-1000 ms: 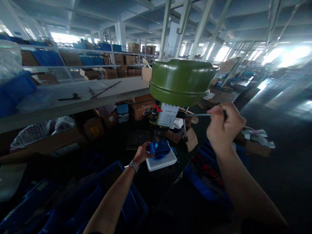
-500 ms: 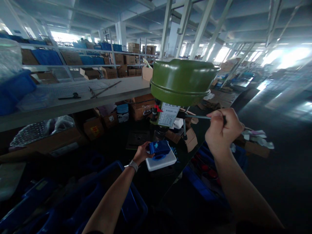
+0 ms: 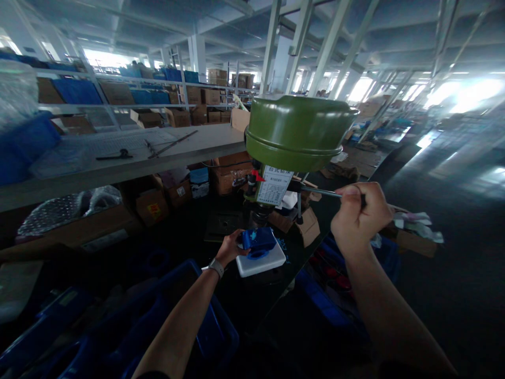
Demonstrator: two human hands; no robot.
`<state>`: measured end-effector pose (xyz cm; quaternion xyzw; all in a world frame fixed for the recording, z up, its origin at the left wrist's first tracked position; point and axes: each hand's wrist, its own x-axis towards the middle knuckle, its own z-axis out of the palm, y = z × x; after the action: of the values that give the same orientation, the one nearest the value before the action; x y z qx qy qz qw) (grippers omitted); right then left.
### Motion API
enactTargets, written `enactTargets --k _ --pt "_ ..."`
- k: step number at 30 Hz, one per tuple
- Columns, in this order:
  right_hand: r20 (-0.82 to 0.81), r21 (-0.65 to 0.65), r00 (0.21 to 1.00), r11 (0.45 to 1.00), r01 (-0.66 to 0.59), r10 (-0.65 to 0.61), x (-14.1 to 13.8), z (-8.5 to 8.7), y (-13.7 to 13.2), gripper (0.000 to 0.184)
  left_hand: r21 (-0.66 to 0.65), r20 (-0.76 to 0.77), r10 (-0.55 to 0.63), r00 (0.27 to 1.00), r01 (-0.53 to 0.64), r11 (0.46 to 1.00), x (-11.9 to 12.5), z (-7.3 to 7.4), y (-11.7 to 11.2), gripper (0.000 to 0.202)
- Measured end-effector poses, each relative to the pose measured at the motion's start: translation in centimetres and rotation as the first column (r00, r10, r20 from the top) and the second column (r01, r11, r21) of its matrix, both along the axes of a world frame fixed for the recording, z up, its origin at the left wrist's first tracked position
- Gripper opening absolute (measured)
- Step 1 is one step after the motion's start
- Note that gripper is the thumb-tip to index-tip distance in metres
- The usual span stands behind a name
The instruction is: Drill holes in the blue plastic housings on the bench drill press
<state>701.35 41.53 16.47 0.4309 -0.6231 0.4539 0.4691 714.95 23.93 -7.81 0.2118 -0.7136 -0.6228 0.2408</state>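
A drill press with a green top cover (image 3: 300, 129) stands in front of me. My right hand (image 3: 361, 210) is closed around its metal feed lever (image 3: 321, 192). Below the drill's chuck (image 3: 259, 213) lies a blue plastic part (image 3: 258, 240) with a round opening low on its front side. My left hand (image 3: 231, 248) grips this part at its left side; some fingertips are hidden behind it. The part rests on a white block (image 3: 262, 264). Small blue shavings lie on the part and to the right of the block. Whether the drill bit touches the part I cannot tell.
A blue crate (image 3: 219, 316) with dark blue parts is at lower left. Another blue crate (image 3: 321, 302) holding red pieces stands at right. On the left, a bench (image 3: 213, 139) carries calipers (image 3: 114, 155). Cardboard boxes (image 3: 307, 226) sit behind the press.
Both hands keep their holds. My right hand and the lever are almost where they were, barely lower. The blue part stays on the white block; the view shifts slightly.
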Motion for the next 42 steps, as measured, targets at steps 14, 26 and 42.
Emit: enactTargets --k 14,26,42 --pt "-0.046 -0.047 0.998 0.998 -0.042 0.04 0.0 -0.6 0.0 0.025 0.006 -0.011 -0.017 1.0 0.018 1.0 0.1 0.4 0.1 0.055" --pt "-0.075 -0.074 0.995 0.995 -0.073 0.068 -0.2 -0.9 -0.2 0.024 0.014 -0.035 -0.017 0.999 0.018 1.0 -0.1 -0.3 0.0 0.057" --pt "-0.098 -0.091 0.994 0.994 -0.065 0.056 0.2 -1.1 -0.3 0.023 -0.024 -0.017 -0.017 1.0 0.017 1.0 0.1 -0.1 -0.1 0.058"
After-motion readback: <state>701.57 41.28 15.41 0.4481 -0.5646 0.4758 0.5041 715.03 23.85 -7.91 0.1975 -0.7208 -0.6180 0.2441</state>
